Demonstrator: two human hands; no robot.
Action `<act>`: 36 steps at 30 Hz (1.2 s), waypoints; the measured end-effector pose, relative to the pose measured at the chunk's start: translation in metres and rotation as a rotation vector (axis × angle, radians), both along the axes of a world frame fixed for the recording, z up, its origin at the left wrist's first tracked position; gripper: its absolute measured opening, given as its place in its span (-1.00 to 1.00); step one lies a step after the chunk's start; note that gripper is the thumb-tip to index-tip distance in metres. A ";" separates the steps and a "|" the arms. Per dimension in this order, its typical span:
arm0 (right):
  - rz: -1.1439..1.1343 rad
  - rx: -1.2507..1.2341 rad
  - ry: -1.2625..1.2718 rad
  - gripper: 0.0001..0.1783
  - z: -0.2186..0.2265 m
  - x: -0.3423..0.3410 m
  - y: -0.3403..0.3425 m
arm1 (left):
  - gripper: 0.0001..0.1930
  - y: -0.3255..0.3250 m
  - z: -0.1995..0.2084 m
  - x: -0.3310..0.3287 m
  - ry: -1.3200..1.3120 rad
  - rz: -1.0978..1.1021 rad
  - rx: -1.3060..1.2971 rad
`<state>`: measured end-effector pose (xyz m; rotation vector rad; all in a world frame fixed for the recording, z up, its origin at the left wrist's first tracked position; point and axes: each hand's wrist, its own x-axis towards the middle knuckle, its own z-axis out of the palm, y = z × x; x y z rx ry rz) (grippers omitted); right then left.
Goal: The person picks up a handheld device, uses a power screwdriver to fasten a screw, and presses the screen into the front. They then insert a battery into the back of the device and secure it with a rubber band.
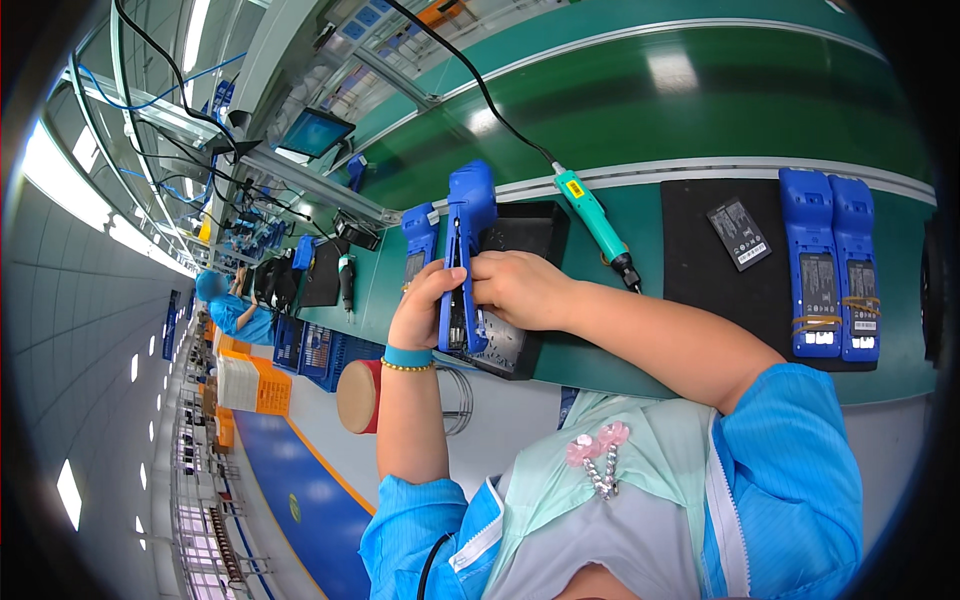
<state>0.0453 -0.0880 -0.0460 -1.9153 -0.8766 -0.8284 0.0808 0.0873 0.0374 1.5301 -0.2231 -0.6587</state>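
Note:
My left hand (418, 308) and my right hand (528, 290) are closed around a blue handheld device (470, 195), one on each side. The device is held upright on edge, and a dark gap runs between its two shell halves. Below it lies a black tray (540, 228) with small loose parts, probably screws, in its near part. Just left of the held device rests another blue device (418, 228). Beyond my right hand a green electric screwdriver (595, 218) on a black cord slants down, its tip near my right forearm.
On the right, a black mat (690, 290) carries a loose battery (739, 234) and two blue devices (808, 215) with rubber bands. A green conveyor (620, 100) runs behind a metal rail. Leftward are a round stool (358, 397), blue crates (320, 352) and a co-worker (240, 315).

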 end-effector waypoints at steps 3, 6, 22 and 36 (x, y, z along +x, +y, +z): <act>-0.004 0.013 0.076 -0.81 0.000 0.001 0.001 | -0.59 0.000 -0.002 0.001 -0.036 0.043 0.028; 0.013 0.028 0.110 -0.79 -0.003 0.002 0.001 | -0.60 0.001 -0.003 0.003 -0.014 0.041 0.031; 0.128 0.128 0.250 -0.78 0.000 -0.001 -0.005 | -0.63 -0.005 0.005 -0.004 -0.025 -0.007 0.040; 0.040 -0.040 0.036 -0.79 0.000 -0.001 -0.007 | -0.56 0.000 0.004 -0.003 -0.044 -0.011 0.064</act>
